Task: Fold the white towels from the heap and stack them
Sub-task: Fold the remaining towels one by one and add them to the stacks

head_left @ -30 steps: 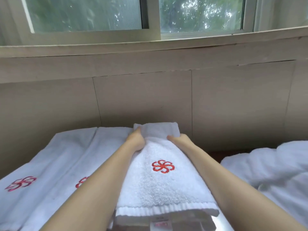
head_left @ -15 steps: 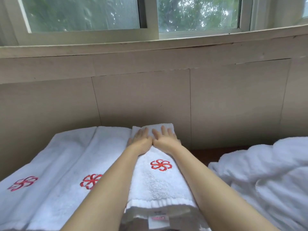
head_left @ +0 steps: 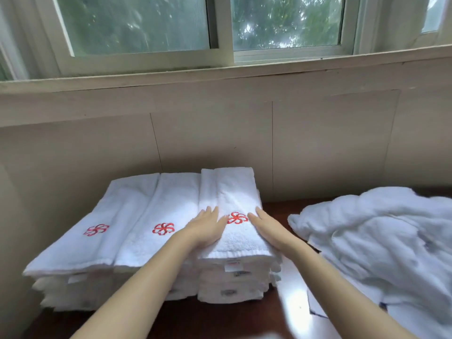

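A folded white towel [head_left: 234,192] with a red flower emblem lies on top of the right-hand stack [head_left: 234,285] of folded towels. My left hand [head_left: 205,228] lies flat on its left side, fingers straight. My right hand [head_left: 269,228] presses flat on its right side, beside the emblem. Two more stacks stand to the left, a middle one [head_left: 168,211] and a left one [head_left: 110,221], each topped by an emblem towel. The heap of unfolded white towels [head_left: 379,241] lies at the right.
The stacks stand on a dark wooden table [head_left: 220,319] against a beige panelled wall [head_left: 220,143] under a window [head_left: 220,25]. Bare tabletop shows in front of the stacks and between the stacks and the heap.
My hands have slid back along the top towel toward me and moved apart, now flanking the emblem. The view has pulled back, showing the full stacks and the table.
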`<state>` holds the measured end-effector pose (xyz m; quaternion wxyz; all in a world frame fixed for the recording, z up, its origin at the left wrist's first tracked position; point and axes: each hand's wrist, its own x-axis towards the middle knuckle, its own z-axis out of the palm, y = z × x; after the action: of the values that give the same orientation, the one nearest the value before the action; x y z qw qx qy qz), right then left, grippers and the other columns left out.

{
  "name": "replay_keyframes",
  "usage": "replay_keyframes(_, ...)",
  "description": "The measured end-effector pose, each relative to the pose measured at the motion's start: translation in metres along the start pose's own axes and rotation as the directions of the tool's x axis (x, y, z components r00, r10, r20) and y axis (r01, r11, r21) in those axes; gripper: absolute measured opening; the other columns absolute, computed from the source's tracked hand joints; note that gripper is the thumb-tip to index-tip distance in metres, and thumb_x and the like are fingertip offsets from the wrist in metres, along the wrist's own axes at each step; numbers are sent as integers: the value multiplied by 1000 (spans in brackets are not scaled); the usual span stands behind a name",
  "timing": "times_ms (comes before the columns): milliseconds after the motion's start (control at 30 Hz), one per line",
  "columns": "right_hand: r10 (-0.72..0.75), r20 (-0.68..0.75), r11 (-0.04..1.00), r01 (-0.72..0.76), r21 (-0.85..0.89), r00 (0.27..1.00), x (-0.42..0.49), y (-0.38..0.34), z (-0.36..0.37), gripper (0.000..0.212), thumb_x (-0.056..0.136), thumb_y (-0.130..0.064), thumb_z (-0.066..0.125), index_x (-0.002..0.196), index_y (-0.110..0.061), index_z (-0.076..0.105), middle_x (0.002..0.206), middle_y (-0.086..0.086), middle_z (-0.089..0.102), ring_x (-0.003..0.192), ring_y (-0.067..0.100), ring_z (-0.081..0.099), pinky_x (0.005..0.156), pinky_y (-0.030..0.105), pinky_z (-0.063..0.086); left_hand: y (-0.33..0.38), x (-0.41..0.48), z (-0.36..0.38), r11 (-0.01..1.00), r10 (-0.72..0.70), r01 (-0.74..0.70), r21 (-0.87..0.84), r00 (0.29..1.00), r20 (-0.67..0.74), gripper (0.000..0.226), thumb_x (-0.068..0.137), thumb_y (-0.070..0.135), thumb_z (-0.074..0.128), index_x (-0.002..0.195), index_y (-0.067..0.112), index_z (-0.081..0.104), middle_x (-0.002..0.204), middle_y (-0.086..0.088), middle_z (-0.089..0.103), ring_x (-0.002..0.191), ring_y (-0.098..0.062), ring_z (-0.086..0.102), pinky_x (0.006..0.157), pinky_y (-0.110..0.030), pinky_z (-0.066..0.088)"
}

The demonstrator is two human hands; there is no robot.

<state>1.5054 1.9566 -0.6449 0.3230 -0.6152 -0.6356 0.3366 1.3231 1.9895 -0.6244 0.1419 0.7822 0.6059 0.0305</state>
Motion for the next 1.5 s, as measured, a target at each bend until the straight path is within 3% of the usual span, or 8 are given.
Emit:
replay_keyframes(300, 62, -73, 986, -50, 158, 995, -105, 4, 21, 51, 101, -30, 28, 151, -21, 20, 147, 7, 41, 130, 26, 43, 106, 36, 35, 13, -135, 68, 976, 12, 75, 203, 917, -398, 67, 101, 46, 22, 153, 13, -5, 161, -4, -5, 148, -17, -4, 118, -38, -1)
replay_keyframes(433, 104, 79, 995, -102, -22, 992, -143, 12, -2, 36, 96, -22, 45, 125, -5, 58, 100, 6, 64, 90, 18, 59, 77, 31, 45, 12, -163, 79, 943, 29, 97, 318, 929, -369, 71, 100, 48, 24, 152, 11, -8, 160, -5, -10, 148, -18, -8, 118, -42, 0)
replay_keyframes(500, 180, 172, 982, -167, -88, 969, -162, 18, -19, 38, 95, -26, 48, 121, 0, 59, 74, 2, 47, 68, 14, 42, 59, 26, 33, 17, -174, 78, 934, 45, 86, 347, 934, -354, 69, 100, 43, 28, 152, 10, -4, 161, -6, -7, 148, -19, -6, 118, -44, 2)
replay_keyframes(667, 298, 231, 953, -276, -126, 926, -201, 33, -64, 31, 96, -31, 45, 124, -29, 57, 118, -4, 57, 96, 14, 53, 77, 25, 39, 42, -192, 77, 947, 166, -44, 317, 915, -368, 55, 95, 26, 39, 148, 19, 26, 158, -4, 15, 143, -17, 22, 114, -35, 23)
replay_keyframes(800, 319, 146, 948, -316, -49, 936, -222, 58, -98, 27, 95, -30, 47, 119, -25, 59, 117, -2, 56, 94, 15, 58, 75, 27, 40, 81, -195, 83, 968, 202, -133, 214, 919, -339, 36, 93, 19, 41, 128, 19, 49, 146, 1, 30, 116, -23, 51, 81, -34, 46)
replay_keyframes(933, 313, -139, 950, -308, 61, 940, -230, 86, -128, 21, 92, -13, 50, 105, -11, 66, 94, 7, 60, 78, 20, 55, 61, 24, 37, 122, -187, 90, 977, 208, -181, 115, 933, -294, 29, 94, 20, 39, 120, 20, 54, 127, 2, 44, 104, -27, 57, 78, -35, 47)
replay_keyframes(1100, 332, -613, 934, -339, 108, 717, -247, 117, -183, 25, 79, -5, 49, 87, -9, 72, 95, 18, 68, 95, 35, 62, 83, 34, 46, 172, -164, 99, 975, 222, -218, 44, 956, -190, 30, 95, 22, 40, 118, 19, 59, 125, -2, 46, 107, -27, 55, 87, -35, 44)
replay_keyframes(1500, 108, -640, 884, -368, -289, 761, -219, 185, -246, 29, 85, -6, 49, 113, -4, 55, 121, 19, 57, 109, 36, 53, 86, 37, 40, 332, -88, 132, 872, 439, -482, -88, 848, -298, 32, 92, 9, 40, 117, 14, 60, 123, -6, 52, 114, -26, 50, 87, -38, 45)
